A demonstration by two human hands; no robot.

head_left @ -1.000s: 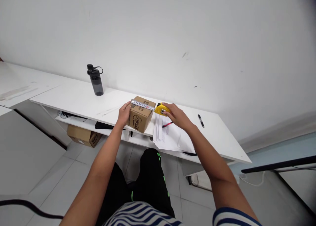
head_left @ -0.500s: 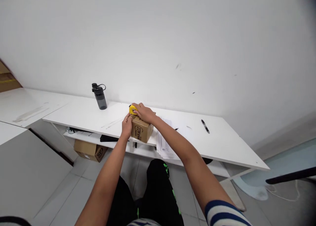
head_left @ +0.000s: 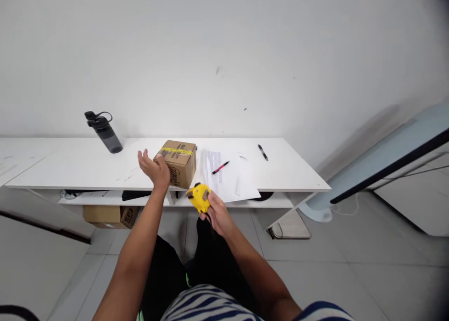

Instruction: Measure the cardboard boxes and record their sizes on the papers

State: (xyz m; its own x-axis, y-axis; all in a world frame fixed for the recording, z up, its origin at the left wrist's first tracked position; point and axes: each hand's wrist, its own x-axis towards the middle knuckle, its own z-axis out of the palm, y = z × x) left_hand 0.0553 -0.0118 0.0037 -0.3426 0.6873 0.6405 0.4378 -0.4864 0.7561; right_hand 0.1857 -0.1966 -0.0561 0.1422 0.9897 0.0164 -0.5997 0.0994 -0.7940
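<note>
A small brown cardboard box [head_left: 180,171] with yellow tape across its top sits on the white desk [head_left: 287,174]. My left hand [head_left: 154,169] is at the box's left front side, fingers spread and holding nothing; whether it touches the box I cannot tell. In front of the desk edge, my right hand [head_left: 218,213] grips a yellow tape measure [head_left: 199,197], and no blade shows out of it. To the right of the box lie printed papers [head_left: 231,183], with a red and black pen [head_left: 220,167] on top.
A dark water bottle [head_left: 108,134] stands at the left of the desk. Another pen [head_left: 263,152], black, lies at the right. On the floor below the shelf sits a second cardboard box [head_left: 105,216]. A pale blue post [head_left: 379,157] leans at the right.
The tape measure's blade lay stretched across the box top; it is now back in its case. My right hand brought the tape measure toward me, and my left hand opened away from the box's edge.
</note>
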